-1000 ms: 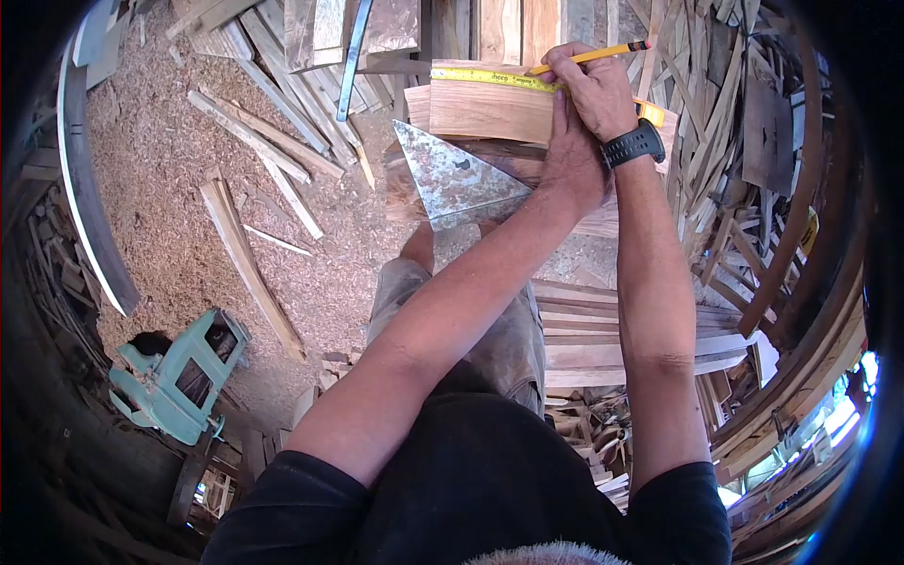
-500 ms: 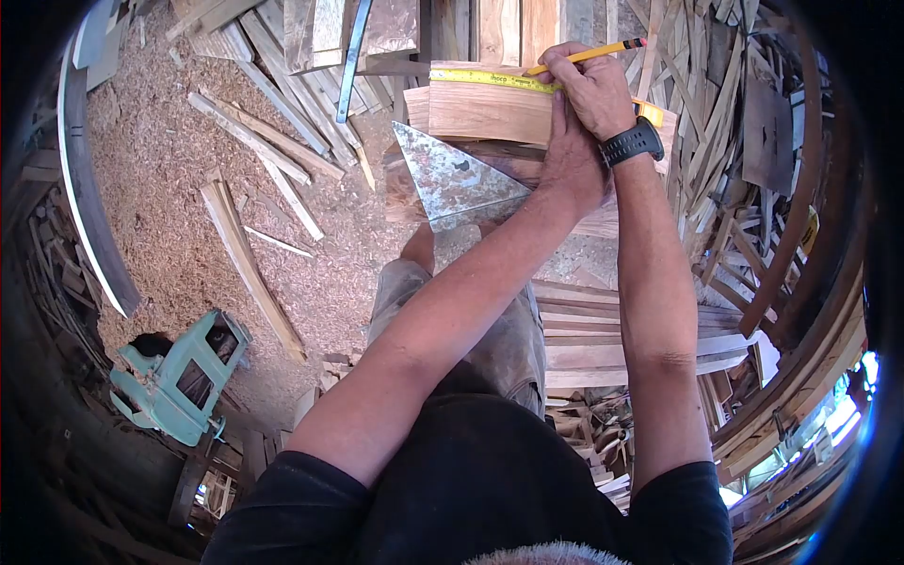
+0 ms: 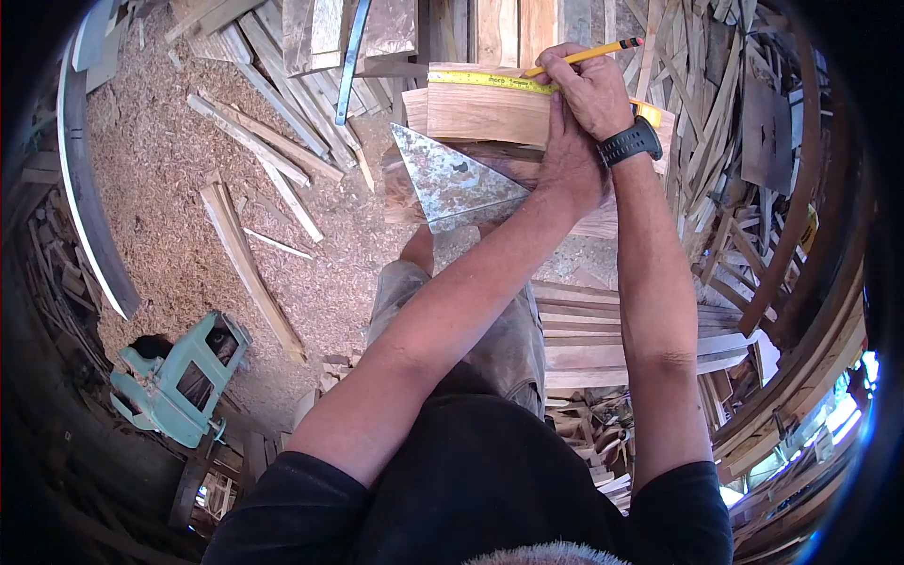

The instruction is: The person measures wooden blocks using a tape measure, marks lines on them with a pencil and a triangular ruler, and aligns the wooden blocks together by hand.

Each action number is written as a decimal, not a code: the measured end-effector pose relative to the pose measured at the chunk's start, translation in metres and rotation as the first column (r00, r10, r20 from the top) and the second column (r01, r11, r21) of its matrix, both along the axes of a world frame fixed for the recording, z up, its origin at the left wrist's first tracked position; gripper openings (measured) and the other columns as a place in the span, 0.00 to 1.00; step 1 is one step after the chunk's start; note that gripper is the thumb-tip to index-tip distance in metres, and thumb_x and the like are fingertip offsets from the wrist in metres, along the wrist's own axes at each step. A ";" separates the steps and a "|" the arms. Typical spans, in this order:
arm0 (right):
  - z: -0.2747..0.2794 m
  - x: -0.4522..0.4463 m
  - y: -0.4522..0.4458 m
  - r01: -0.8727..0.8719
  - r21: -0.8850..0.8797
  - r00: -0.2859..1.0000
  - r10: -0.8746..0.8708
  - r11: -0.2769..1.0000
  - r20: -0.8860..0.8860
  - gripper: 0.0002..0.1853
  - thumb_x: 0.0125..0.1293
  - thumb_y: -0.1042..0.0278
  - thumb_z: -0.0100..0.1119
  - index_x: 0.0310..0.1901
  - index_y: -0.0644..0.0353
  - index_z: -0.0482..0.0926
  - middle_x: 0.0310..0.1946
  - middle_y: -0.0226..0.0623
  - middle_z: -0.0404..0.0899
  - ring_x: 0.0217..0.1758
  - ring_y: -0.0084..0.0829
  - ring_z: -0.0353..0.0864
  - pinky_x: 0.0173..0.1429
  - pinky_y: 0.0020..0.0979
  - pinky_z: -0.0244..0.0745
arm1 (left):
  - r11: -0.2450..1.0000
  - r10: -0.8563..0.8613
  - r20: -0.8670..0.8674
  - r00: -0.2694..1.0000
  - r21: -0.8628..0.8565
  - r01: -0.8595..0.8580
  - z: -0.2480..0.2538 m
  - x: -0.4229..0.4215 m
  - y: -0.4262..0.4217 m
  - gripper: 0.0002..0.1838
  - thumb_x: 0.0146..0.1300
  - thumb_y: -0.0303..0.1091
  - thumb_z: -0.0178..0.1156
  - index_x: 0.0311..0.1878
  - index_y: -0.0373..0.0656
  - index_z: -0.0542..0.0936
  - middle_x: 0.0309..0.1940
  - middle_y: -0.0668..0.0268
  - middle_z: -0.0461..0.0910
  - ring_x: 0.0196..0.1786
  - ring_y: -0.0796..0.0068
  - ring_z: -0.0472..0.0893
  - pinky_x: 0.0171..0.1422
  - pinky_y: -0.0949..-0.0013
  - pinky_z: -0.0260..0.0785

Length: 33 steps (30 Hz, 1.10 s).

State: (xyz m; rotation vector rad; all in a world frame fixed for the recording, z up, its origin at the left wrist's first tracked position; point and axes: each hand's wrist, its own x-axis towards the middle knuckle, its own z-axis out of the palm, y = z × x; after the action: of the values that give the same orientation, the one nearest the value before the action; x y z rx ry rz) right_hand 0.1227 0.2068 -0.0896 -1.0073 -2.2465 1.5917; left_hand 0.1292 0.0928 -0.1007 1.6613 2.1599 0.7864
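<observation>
My right hand [image 3: 595, 92], with a black watch on its wrist, is closed round a yellow pencil [image 3: 612, 47]. The pencil's point touches the top edge of the yellow tape measure [image 3: 480, 79], stretched along a pale wooden board [image 3: 485, 118]. My left hand [image 3: 570, 162] lies on the board under the right one. One of its digits points up to the tape's lower edge; the others are hidden beneath my right hand and wrist. The tape's yellow case [image 3: 648, 113] shows just right of the watch. Left of my left hand lies a worn triangular metal plate [image 3: 461, 179].
A blue metal strip [image 3: 352, 66] rests across timber blocks at the top. Offcuts [image 3: 259, 137] lie on the shaving-covered floor [image 3: 151, 207] to the left. A teal machine [image 3: 193, 377] stands at lower left. Stacked strips [image 3: 584, 348] and piled scrap wood [image 3: 702, 122] fill the right.
</observation>
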 end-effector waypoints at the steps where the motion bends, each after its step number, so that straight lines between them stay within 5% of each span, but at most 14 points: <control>1: 0.000 0.000 0.000 0.003 0.010 1.000 -0.003 1.000 0.005 0.18 0.71 0.55 0.60 0.45 0.63 0.88 0.32 0.41 0.90 0.38 0.30 0.91 0.47 0.31 0.82 | 1.000 -0.006 0.008 1.000 -0.005 0.006 0.000 0.000 0.000 0.39 0.68 0.54 0.58 0.79 0.48 0.63 0.80 0.46 0.59 0.84 0.40 0.48 0.84 0.26 0.29; 17: -0.002 0.001 0.001 -0.001 0.048 1.000 -0.001 0.999 0.023 0.19 0.71 0.54 0.59 0.46 0.63 0.88 0.31 0.40 0.90 0.38 0.32 0.91 0.48 0.32 0.83 | 0.991 -0.043 -0.082 0.996 -0.131 0.032 -0.005 0.002 0.001 0.40 0.68 0.56 0.56 0.79 0.49 0.63 0.81 0.48 0.56 0.85 0.41 0.46 0.85 0.27 0.27; 33: -0.003 0.000 -0.001 0.027 0.001 0.999 -0.027 1.000 -0.020 0.18 0.72 0.55 0.60 0.46 0.65 0.87 0.32 0.41 0.91 0.38 0.31 0.91 0.47 0.31 0.83 | 1.000 -0.017 -0.002 1.000 -0.021 0.017 -0.002 0.000 -0.001 0.41 0.67 0.55 0.58 0.79 0.48 0.62 0.81 0.46 0.57 0.85 0.37 0.45 0.85 0.28 0.25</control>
State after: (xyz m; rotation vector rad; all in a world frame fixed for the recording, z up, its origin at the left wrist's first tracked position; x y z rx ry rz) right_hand 0.1230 0.2058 -0.0925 -1.0121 -2.2116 1.5823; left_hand 0.1294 0.0917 -0.1026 1.6695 2.1452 0.7549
